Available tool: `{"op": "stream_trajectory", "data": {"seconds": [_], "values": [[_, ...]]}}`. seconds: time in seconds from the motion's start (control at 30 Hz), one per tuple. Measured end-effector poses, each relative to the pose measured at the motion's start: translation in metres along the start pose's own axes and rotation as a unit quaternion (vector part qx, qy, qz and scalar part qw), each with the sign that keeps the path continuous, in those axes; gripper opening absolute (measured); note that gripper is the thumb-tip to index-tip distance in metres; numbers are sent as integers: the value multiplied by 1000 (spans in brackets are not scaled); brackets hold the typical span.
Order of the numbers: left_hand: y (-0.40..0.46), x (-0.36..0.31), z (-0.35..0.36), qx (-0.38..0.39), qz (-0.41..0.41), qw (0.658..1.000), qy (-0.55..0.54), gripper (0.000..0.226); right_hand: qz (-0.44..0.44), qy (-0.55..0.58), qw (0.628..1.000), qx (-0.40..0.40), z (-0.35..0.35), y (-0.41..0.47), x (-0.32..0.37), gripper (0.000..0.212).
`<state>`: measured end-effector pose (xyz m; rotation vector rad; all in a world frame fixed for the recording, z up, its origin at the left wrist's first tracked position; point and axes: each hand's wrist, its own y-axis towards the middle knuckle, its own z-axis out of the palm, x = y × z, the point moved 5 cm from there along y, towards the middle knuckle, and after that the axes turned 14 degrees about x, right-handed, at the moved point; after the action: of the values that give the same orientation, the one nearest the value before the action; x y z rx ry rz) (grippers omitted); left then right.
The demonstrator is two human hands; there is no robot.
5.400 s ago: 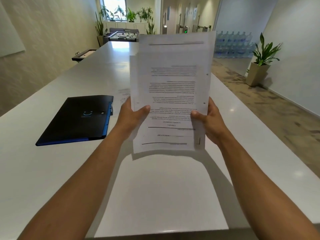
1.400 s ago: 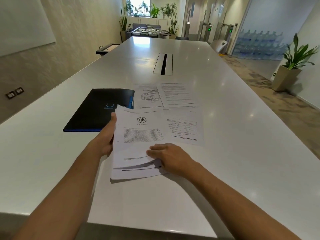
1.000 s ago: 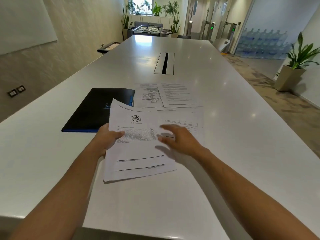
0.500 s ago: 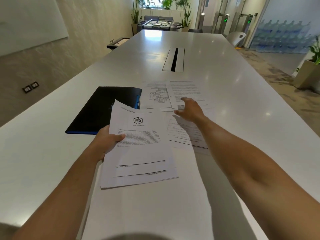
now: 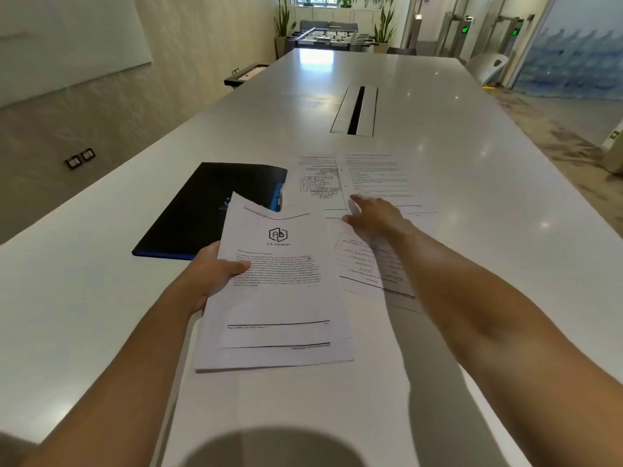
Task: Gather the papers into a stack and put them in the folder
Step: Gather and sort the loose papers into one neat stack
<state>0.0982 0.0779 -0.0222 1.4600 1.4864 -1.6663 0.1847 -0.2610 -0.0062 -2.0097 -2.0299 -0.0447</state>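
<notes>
Stack (image 5: 276,298): white printed sheets, loosely squared, long axis running from the table's near edge toward its far end, tilted a little leftward; top page upright to the viewer, with a hexagonal logo above a block of text; lower edges of sheets beneath show staggered.
Left hand (image 5: 215,273): grips the stack at its left edge, thumb curled over the top page, fingers hidden under the sheets; the stack's far end is lifted and curls over the folder's corner.
Right hand (image 5: 374,217): stretched out away from the near edge, fingers straight and spread, palm down on loose sheets, holding nothing.
Table sheet (image 5: 367,264): flat beside the stack on its right, print upside down to the viewer, partly under the right forearm.
Diagram sheet (image 5: 318,183): flat, boxes and connecting lines, long axis toward the far end.
Text sheet (image 5: 377,178): overlaps the diagram sheet's right edge; the right fingertips reach its near edge.
Folder (image 5: 209,210): closed, black with blue trim, flat rectangle, angled, near the table's left edge.
Table (image 5: 472,183): long, glossy white, a slotted metal cable hatch (image 5: 355,111) along its middle.
</notes>
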Motion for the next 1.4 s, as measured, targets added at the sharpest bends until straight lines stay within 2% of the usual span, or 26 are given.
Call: {"op": "stream_trajectory", "data": {"seconds": [0.17, 0.27, 0.63, 0.8, 1.1, 1.4], "values": [[-2, -9, 15, 11, 35, 999, -23, 41, -41, -89, 995, -19, -5, 4, 7, 31], [-2, -12, 19, 8, 33, 999, -13, 43, -47, -118, 992, -22, -7, 8, 10, 27], [2, -9, 17, -2, 14, 1000, 4, 43, -55, -153, 986, -31, -10, 4, 18, 32], [3, -8, 16, -1, 10, 1000, 24, 42, -67, -131, 988, 41, -14, 11, 5, 50], [5, -7, 16, 0, 19, 999, 31, 41, -75, -194, 977, 50, -14, 11, 6, 58], [9, -4, 14, -14, 17, 999, 40, 39, -77, -204, 976, -13, -15, 0, 19, 42]]}}
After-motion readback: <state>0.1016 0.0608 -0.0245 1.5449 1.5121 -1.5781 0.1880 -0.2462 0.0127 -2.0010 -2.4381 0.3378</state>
